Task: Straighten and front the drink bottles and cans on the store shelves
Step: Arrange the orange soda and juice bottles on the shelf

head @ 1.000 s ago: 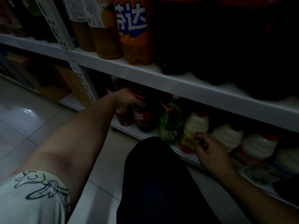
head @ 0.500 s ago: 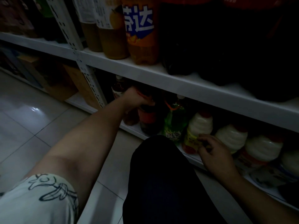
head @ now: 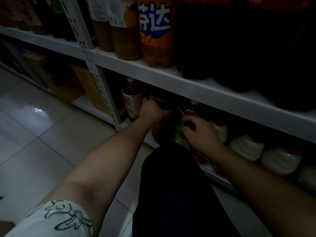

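On the dim bottom shelf stands a dark cola bottle (head: 159, 129) with a red label. My left hand (head: 152, 109) grips its upper part, near an orange handle strap. Right beside it is a green bottle (head: 182, 137); my right hand (head: 200, 132) has its fingers curled on that bottle's shoulder. A brown tea bottle (head: 131, 100) stands to the left of the cola. Several white milk-drink bottles (head: 246, 146) line the shelf to the right.
The white upper shelf (head: 171, 79) carries an orange soda bottle (head: 156, 31), tea bottles and dark cola bottles. A perforated upright post (head: 100, 86) stands left of the bottles, with cardboard boxes (head: 68, 79) beyond it. My dark-trousered knee (head: 172, 185) is close to the shelf's edge.
My right hand left the white bottle and moved left onto the green bottle. My left hand stays on the dark cola bottle.
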